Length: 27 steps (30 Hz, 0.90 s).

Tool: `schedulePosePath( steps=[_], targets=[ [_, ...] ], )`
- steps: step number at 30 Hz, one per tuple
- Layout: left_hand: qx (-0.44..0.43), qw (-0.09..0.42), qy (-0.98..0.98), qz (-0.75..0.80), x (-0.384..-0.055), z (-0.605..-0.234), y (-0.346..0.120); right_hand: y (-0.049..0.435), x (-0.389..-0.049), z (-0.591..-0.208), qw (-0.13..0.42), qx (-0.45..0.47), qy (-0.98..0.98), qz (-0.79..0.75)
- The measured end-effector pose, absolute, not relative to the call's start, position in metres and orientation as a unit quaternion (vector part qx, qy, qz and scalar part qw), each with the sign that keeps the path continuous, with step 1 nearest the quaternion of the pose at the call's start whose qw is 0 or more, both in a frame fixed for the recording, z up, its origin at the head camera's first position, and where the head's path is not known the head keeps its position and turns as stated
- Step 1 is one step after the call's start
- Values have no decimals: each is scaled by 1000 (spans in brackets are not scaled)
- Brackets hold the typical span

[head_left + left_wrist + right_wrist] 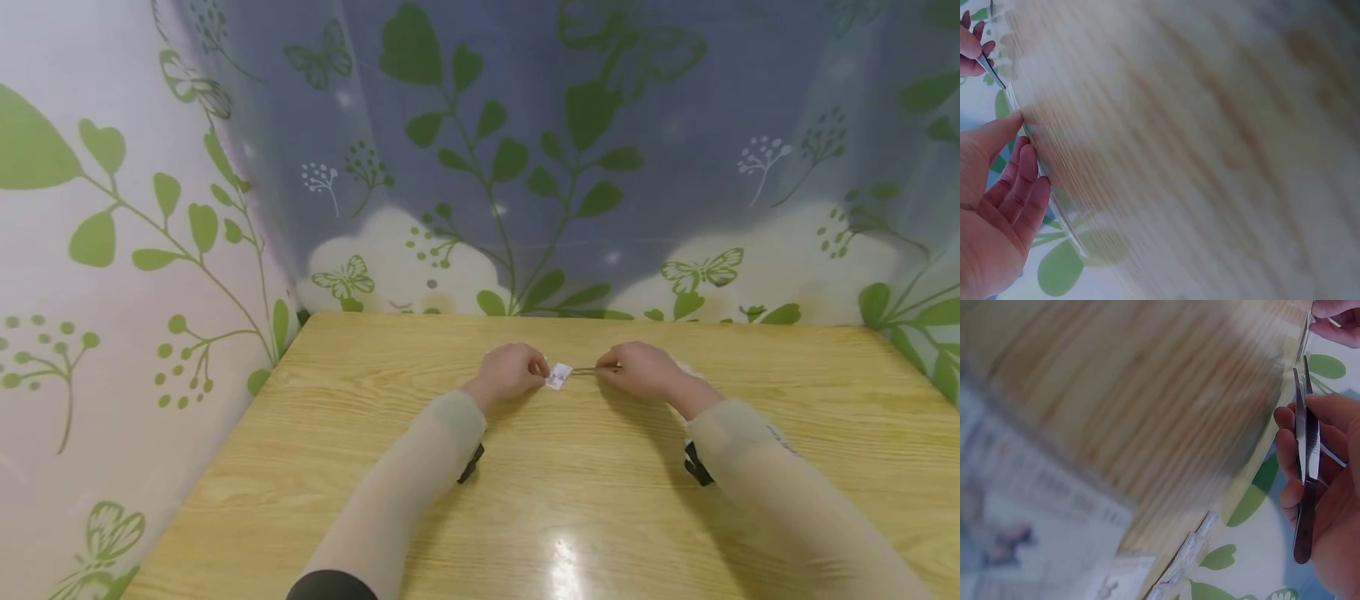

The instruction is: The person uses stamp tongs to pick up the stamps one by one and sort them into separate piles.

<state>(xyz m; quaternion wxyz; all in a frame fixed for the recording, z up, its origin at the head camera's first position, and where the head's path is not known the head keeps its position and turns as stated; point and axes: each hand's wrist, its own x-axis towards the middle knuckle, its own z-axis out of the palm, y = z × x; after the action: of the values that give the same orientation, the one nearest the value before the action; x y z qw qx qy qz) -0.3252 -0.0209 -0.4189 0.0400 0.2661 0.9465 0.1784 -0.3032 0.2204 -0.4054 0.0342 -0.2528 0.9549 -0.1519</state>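
A small white printed card (pixel 558 376) lies over the tabletop between my hands. My left hand (pixel 513 371) pinches its left corner with thumb and fingertips; in the left wrist view the other fingers of the left hand (pixel 1013 200) are bent loosely beside the thumb. My right hand (pixel 643 369) holds metal tweezers (pixel 1307 456) between thumb and fingers. Their tips (pixel 576 372) point left and reach the card's right edge. In the right wrist view the two tweezer arms stand slightly apart at the tips, close to the left hand (pixel 1338 322).
A wood-grain table (pixel 525 500) runs back to a leaf-and-butterfly patterned curtain (pixel 510 167); similar fabric (pixel 112 250) hangs on the left. Blurred printed sheets (pixel 1054 506) and a flat clear-wrapped item (pixel 1188 553) lie near the right wrist, mostly hidden behind it in the head view.
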Motion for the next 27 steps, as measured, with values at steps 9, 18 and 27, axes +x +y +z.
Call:
schedulePosePath(
  steps=[9, 18, 27],
  targets=[
    [273, 36, 947, 163, -328, -422, -20, 213, -305, -406, 42, -256, 954, -150],
    [267, 44, 950, 157, -324, -418, -18, 210, -303, -410, 19, -252, 956, -151],
    [267, 48, 935, 228, -322, -420, -27, 215, -292, -402, 5, -238, 957, -163]
  ],
)
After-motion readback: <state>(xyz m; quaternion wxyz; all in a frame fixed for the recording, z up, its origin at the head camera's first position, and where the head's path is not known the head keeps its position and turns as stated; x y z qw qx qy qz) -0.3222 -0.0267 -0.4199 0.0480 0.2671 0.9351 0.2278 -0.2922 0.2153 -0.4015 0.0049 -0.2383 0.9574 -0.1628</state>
